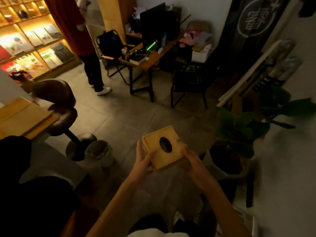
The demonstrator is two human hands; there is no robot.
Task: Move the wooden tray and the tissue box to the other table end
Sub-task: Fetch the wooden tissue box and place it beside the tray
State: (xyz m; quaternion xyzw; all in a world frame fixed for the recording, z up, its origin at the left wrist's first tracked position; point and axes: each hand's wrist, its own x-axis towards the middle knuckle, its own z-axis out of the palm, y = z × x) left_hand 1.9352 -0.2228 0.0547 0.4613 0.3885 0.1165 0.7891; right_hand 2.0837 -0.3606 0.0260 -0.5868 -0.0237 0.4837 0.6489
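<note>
A square wooden tissue box [161,147] with an oval slot in its lid is held in the air over the floor, low in the middle of the view. My left hand [142,161] grips its left side with the fingers along the edge. My right hand [192,161] grips its right near corner. No wooden tray is in view. A wooden table [22,118] shows at the left edge.
A brown bar stool [59,106] and a small bin [100,152] stand beside the table at left. A potted plant [236,134] is close on the right. A person [82,40] stands ahead left near a cluttered desk [150,53] and chairs.
</note>
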